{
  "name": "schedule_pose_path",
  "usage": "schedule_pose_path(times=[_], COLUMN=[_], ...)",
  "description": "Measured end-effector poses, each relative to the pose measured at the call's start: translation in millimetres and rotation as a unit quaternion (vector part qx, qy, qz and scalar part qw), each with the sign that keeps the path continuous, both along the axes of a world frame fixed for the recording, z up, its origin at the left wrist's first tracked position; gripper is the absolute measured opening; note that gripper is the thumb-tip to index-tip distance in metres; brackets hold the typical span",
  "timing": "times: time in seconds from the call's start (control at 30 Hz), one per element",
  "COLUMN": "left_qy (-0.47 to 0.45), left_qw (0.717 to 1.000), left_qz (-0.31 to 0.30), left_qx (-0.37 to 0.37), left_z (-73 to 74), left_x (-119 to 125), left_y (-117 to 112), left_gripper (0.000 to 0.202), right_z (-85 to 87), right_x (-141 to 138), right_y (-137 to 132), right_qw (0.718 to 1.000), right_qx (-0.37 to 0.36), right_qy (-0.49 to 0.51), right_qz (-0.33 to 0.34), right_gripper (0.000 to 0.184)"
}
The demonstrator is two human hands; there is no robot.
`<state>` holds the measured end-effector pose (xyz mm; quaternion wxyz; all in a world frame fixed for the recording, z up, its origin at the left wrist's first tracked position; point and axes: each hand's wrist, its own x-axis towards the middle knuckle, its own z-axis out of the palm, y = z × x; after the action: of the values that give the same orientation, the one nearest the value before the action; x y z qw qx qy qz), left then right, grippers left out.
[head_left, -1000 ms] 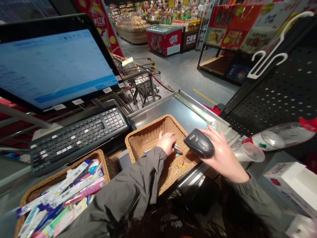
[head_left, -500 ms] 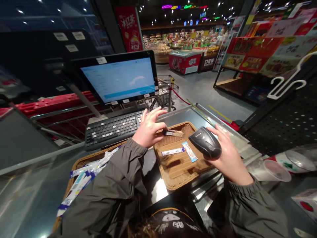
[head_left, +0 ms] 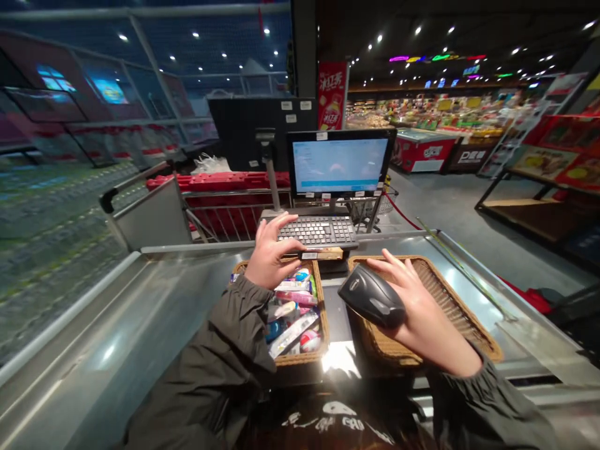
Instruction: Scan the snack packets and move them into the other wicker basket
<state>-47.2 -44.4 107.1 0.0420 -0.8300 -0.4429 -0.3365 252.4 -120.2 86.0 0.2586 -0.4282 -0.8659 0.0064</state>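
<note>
Between the thumb and fingers of my left hand [head_left: 269,256] is a small flat brown snack bar [head_left: 328,254] with a white label. That hand hovers over the back of the left wicker basket [head_left: 322,315], in front of the keyboard [head_left: 323,231]. The basket holds several colourful wrapped snacks [head_left: 295,328]. My right hand [head_left: 422,306] is wrapped round a black barcode scanner [head_left: 372,297], its head pointing left. Both are above the right wicker basket [head_left: 464,312], partly hiding its inside.
A lit monitor [head_left: 340,162] stands behind the keyboard, beside the dark back of another screen [head_left: 248,134]. The metal counter [head_left: 140,300] stretches left with a raised edge. Shopping carts [head_left: 225,215] stand behind it, and shelves [head_left: 539,194] are at the right.
My view has turned left. My left hand has carried the snack bar from above the right basket to above the left one. The scanner stays in my right hand.
</note>
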Motion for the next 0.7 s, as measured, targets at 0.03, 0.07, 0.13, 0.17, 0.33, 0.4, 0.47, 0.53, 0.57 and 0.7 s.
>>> schedule_pose_path(times=[0.03,0.07,0.13,0.17,0.33,0.4,0.47,0.53,0.57,0.7], left_qy=[-0.007,-0.013,-0.021,-0.024,-0.027,-0.023,-0.018,-0.015,-0.014,-0.012], left_qw=[1.000,1.000,0.999,0.999,0.998,0.998,0.999,0.999,0.999,0.999], left_qz=[0.011,0.021,0.035,0.040,0.057,0.055,0.049,0.044,0.041,0.033], left_qx=[-0.004,-0.008,-0.011,-0.011,-0.012,-0.012,-0.009,-0.003,-0.002,-0.006], left_z=[-2.0,-4.4,-9.6,-12.2,-21.2,-23.0,-24.6,-26.6,-27.6,-31.0], left_x=[-8.7,-16.8,-31.0,-36.9,-54.2,-56.6,-57.8,-58.6,-58.9,-59.7], left_y=[-3.5,-6.8,-12.6,-15.2,-24.7,-26.9,-28.5,-29.5,-29.8,-30.9], left_gripper=[0.016,0.016,0.016,0.016,0.014,0.014,0.013,0.012,0.012,0.013], right_z=[0.5,0.6,0.1,-0.2,-1.4,-1.3,-1.0,-1.0,-1.0,-1.4], right_x=[-6.7,-12.7,-23.0,-27.3,-43.0,-47.8,-51.9,-55.2,-56.6,-60.2], right_y=[-0.9,-1.7,-3.5,-4.4,-8.9,-10.3,-11.4,-12.5,-13.0,-15.0], right_qw=[1.000,1.000,1.000,0.999,0.999,0.999,0.999,0.999,0.999,0.999], right_qx=[0.000,-0.001,-0.002,-0.004,-0.009,-0.009,-0.010,-0.013,-0.015,-0.024], right_qy=[-0.001,-0.002,-0.002,-0.002,-0.006,-0.009,-0.011,-0.012,-0.012,-0.020], right_qz=[0.011,0.020,0.031,0.034,0.041,0.041,0.039,0.037,0.036,0.038], right_gripper=[0.050,0.052,0.051,0.050,0.044,0.043,0.040,0.038,0.037,0.037])
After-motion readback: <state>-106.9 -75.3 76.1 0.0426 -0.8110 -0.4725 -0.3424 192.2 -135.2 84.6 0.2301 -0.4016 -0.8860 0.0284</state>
